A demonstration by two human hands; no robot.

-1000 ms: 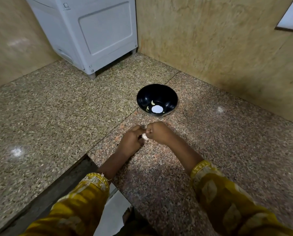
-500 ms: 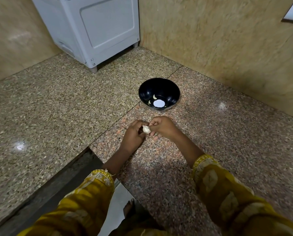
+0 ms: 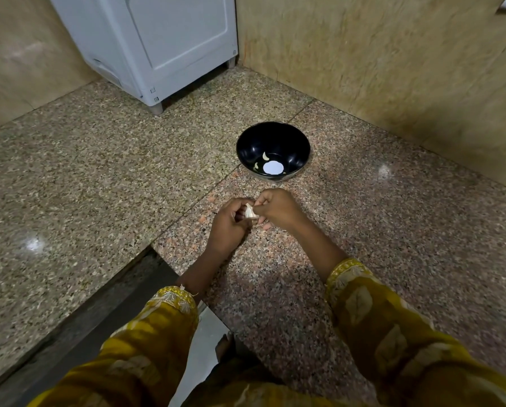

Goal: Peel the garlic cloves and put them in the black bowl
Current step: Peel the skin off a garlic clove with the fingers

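Both hands met over the speckled granite tabletop, close together and just short of the black bowl. The left hand had its fingers curled round a garlic clove, holding it from below and behind. The right hand pinched the clove's upper end between thumb and fingertips, with its lower fingers tucked under. The clove showed pale and papery between the two hands, held above the stone rather than lying on it.

The bowl stood upright on the tabletop beyond the hands. In it lay two peeled cloves near the bottom, beside a round white patch; whether that was a mark or a glare could not be told. A white appliance stood in the far corner against the tan wall. Mustard-yellow sleeves covered both forearms.
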